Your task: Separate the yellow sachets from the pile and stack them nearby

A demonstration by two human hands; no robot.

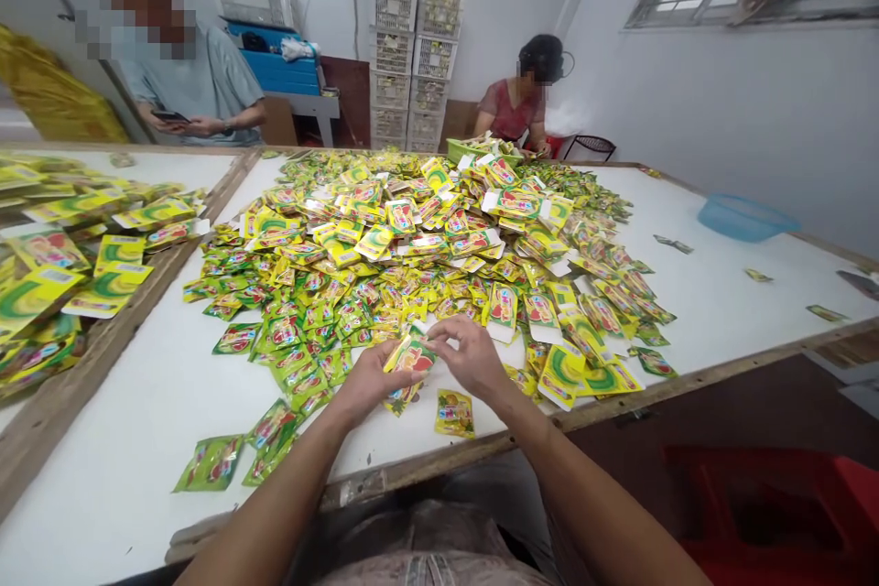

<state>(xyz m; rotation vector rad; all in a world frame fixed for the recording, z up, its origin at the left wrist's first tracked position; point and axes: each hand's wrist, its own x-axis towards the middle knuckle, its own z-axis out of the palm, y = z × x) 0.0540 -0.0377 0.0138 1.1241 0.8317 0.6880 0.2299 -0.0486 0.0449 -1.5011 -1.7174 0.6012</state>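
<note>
My left hand is closed round a small yellow and green carton with red fruit printed on it, held above the near part of the white table. At the carton's upper end, the fingers of my right hand pinch together at its edge or flap. A yellow sachet lies just below my hands. Part of another yellow packet shows under the held carton. Green sachets spread to the left, and several flat cartons lie to the right.
A large heap of cartons and sachets covers the table's middle. A wooden strip separates another carton pile at left. A blue basin stands far right. Two people are behind the table, near stacked white crates. A red stool is lower right.
</note>
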